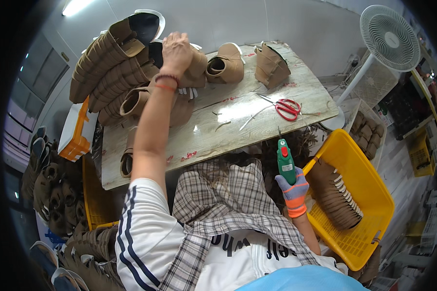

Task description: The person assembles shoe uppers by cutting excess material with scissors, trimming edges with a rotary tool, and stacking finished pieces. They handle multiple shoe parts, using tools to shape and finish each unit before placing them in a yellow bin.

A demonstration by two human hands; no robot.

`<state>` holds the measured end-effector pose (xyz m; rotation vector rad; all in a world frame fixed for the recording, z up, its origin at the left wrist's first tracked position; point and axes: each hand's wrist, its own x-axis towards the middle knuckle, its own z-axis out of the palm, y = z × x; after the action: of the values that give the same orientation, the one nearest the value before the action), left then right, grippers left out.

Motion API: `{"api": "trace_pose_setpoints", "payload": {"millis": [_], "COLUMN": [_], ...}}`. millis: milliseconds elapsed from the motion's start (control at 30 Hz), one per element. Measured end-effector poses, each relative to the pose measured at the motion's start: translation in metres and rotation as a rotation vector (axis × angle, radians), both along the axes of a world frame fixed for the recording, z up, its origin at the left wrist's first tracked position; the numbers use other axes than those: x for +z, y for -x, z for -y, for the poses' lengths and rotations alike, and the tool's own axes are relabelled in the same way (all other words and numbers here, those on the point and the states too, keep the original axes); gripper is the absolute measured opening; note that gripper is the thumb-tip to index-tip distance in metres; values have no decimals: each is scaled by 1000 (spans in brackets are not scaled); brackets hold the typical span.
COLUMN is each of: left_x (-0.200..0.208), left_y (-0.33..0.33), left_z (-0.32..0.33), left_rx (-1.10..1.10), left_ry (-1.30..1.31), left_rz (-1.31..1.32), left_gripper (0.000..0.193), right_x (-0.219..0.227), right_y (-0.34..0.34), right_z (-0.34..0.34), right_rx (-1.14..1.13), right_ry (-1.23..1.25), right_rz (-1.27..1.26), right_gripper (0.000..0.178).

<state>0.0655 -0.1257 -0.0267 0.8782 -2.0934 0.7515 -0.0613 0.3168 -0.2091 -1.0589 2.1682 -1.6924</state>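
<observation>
We note the left hand (176,48) resting palm-down, fingers closed over a tan boot upper (192,68) atop the stacked pile on the table (238,128). The right hand (293,190) (gloved) grips a green glue gun (285,161) upright beside the yellow basket (369,194).

left hand (177,51): fingertips hidden (behind boot (192,68)) | glue gun (285,162): grip covered by glove

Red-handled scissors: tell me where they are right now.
In the head view, the red-handled scissors lie open on the wooden tabletop toward its right end, just beyond the green glue gun in the gloved right hand.
</observation>
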Motion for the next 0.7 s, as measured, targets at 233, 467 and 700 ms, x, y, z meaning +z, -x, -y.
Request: {"api": "trace_pose_setpoints", "payload": {"millis": [233, 467, 700], "left_x": [-186, -202, -175], "left_y": [158, 253, 199], "left_z": [-56, -34, -79], "left_rx": [-783, -808, -672], "left_ry": [-2073, -2131, -1783], "left_rz": [-1411, -1827, -1248], "left_gripper": [50, 38, 45], "right_x": [-19, -29, -46], "right_y": [26, 31, 40], "right_z": [15, 11, 26], "right_rx": [-21, -38, -77], "right_ry": [-13, -123, -24], "right_rz": [225, 166, 327], "right_gripper": [50, 49, 42]}}
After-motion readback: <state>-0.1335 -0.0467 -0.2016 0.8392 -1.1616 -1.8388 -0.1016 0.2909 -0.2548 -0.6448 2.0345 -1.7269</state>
